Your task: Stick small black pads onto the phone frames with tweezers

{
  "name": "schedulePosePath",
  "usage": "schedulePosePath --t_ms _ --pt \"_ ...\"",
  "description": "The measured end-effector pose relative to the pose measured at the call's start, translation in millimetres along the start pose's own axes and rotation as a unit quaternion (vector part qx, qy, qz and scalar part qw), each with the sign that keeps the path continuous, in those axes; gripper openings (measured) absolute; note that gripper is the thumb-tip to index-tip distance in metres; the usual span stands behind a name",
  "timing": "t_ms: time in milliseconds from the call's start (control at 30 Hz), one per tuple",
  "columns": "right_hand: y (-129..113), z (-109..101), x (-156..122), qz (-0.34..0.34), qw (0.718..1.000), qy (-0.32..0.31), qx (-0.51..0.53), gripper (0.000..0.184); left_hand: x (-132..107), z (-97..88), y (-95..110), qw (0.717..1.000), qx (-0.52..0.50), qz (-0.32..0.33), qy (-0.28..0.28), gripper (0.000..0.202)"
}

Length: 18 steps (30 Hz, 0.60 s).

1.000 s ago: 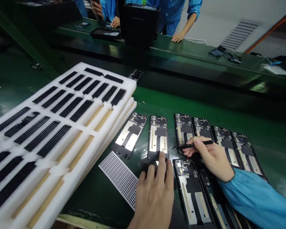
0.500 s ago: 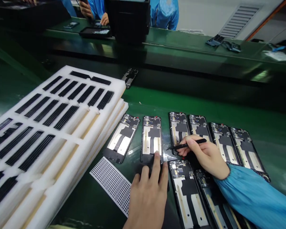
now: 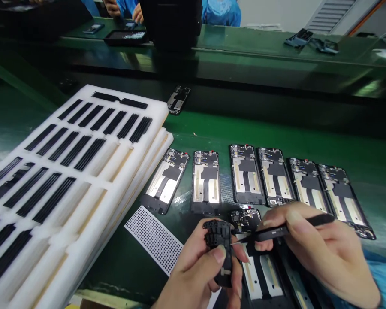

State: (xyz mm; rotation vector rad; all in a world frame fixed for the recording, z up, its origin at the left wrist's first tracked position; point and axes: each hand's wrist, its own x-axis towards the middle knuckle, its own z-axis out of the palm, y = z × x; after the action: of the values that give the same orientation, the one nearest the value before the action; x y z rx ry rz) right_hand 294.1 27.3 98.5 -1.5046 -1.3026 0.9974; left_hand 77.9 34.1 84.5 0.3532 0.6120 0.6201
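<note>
As my left grip [image 3: 196, 274] clamps a black moulded part [image 3: 223, 236] between thumb and fingers above the near edge of the bench [image 3: 199, 136], my right grip [image 3: 328, 249] is pinched on a slim black tool [image 3: 273, 233], its point aimed at the part's right side; whether the two touch, I cannot say. Partly hidden beneath, a coverless phone [image 3: 260, 274] lies near that same edge. Toward the bench's far edge, four phones [image 3: 276, 174] line up on the right and two more phones [image 3: 206, 182] lie left of them, while a dotted white sheet [image 3: 154, 238] lies beside stacked foam trays [image 3: 157, 112], the top one holding black parts, at the bench's left
</note>
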Motion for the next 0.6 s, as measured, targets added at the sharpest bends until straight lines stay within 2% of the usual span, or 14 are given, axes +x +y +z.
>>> schedulePosePath --t_ms 133,267,467,600 --pt "-4.6 1.5 -8.5 -0.038 0.997 0.012 -0.066 0.037 -2.6 0.9 1.3 0.999 0.000 -0.028 -0.046 0.020" --pt "0.9 0.6 -7.4 -0.073 0.995 -0.003 -0.073 0.034 -5.8 3.1 -1.0 0.999 -0.021 -0.016 -0.046 0.020" --pt "-11.3 9.3 -12.9 -0.020 0.999 0.012 -0.038 0.034 -8.4 0.4 -4.6 0.998 -0.022 -0.041 -0.031 0.020" --pt "-15.5 13.8 -15.7 -0.025 0.998 0.043 -0.032 0.033 -9.5 0.8 -1.9 0.998 0.008 -0.024 -0.060 0.022"
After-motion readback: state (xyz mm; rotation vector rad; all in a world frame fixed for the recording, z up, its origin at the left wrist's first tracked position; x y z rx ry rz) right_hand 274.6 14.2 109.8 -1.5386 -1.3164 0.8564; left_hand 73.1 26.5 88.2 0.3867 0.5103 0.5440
